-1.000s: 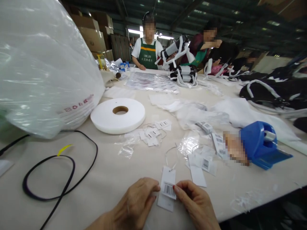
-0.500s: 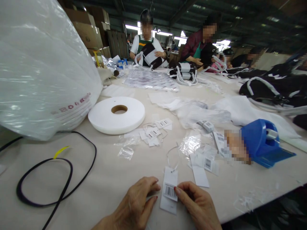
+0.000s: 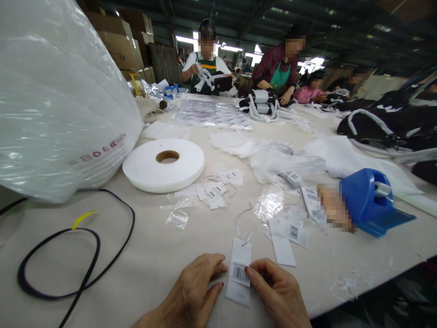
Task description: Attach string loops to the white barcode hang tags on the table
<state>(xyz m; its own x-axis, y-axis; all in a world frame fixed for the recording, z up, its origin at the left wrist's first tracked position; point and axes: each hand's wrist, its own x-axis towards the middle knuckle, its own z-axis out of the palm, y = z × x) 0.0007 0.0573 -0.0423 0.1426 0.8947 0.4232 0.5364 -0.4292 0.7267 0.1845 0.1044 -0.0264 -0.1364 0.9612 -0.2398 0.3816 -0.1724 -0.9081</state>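
Observation:
A white hang tag (image 3: 238,295) lies flat in front of me, with a looped string (image 3: 243,221) at its top end. On its middle sits a barcode sticker (image 3: 241,273), slightly askew to the tag. My right hand (image 3: 278,289) pinches the sticker's right edge between thumb and forefinger; whether the sticker is stuck down there, I cannot tell. To the left of the tag rests my left hand (image 3: 196,287), its thumb and fingers apart and holding nothing. Just right of the tag are another white tag (image 3: 283,248) and a barcode label in clear plastic (image 3: 294,232).
A white tape roll (image 3: 143,171), more barcode tags (image 3: 218,189), a blue tape dispenser (image 3: 365,200) and a black cord (image 3: 99,255) lie about. A big plastic-wrapped bundle (image 3: 64,100) stands left. Across the table, co-workers handle black bags (image 3: 261,102).
My hands stay almost still around the tag, while the view shifts slightly. Across the table, one co-worker has turned and lowered a black bag; another's hands have come down to the table.

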